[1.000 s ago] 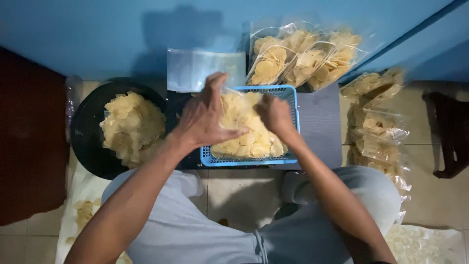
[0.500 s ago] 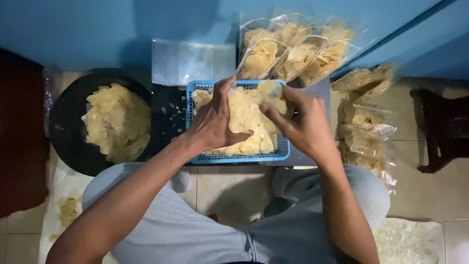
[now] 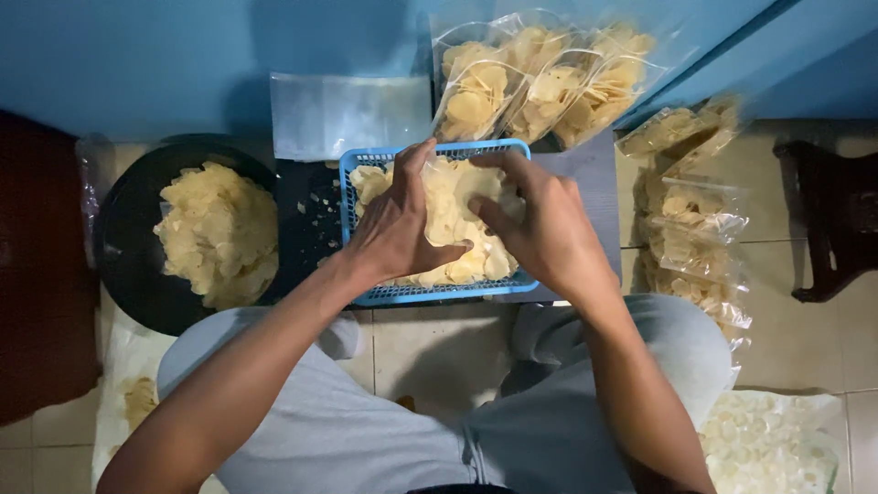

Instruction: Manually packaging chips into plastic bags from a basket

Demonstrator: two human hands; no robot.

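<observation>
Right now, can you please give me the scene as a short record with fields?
Left hand: left hand grips the clear bag of chips from its left side
Right hand: right hand grips the same bag from the right, fingers curled over its top
Under the bag: blue basket
Left of the basket: black bowl heaped with pale chips
Behind the basket: empty clear bags; filled bags against the blue wall
Right side: more filled bags on the tiled floor
</observation>
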